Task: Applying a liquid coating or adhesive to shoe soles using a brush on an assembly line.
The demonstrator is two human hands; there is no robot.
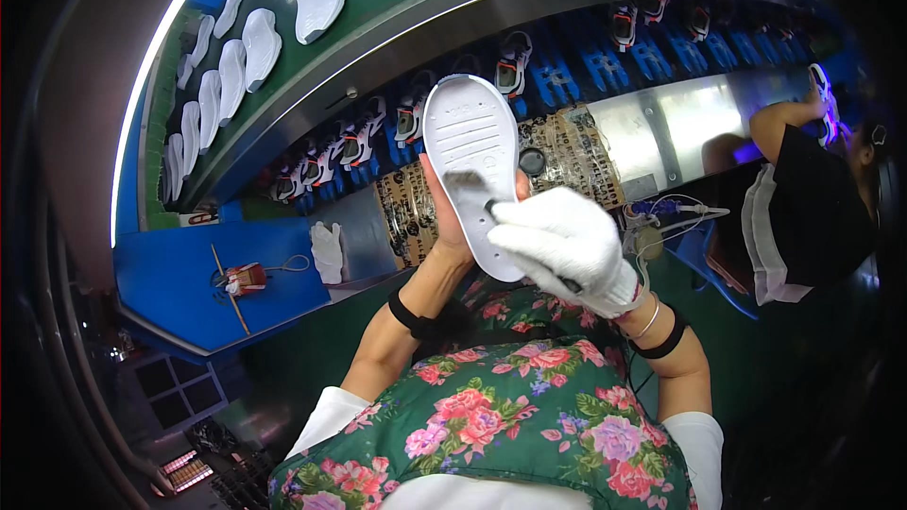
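Observation:
A white shoe sole (470, 118) with raised bars and small holes is held up in front of me, its toe end pointing away. My bare left hand (449, 219) grips it from behind, fingers showing at both edges. In a white knit glove, my right hand (565, 244) is closed around a small dark-handled brush (465, 179). Its greyish bristles look blurred and lie over the middle of the sole's inner face. Most of the brush handle is hidden by the glove.
White soles (260, 47) lie on the green belt at upper left. Shoes (362, 144) stand on blue racks beyond a taped cardboard strip (567, 156) bearing a round black object (532, 162). At left, a blue table (179, 274) carries a stick. A co-worker (812, 198) sits at right.

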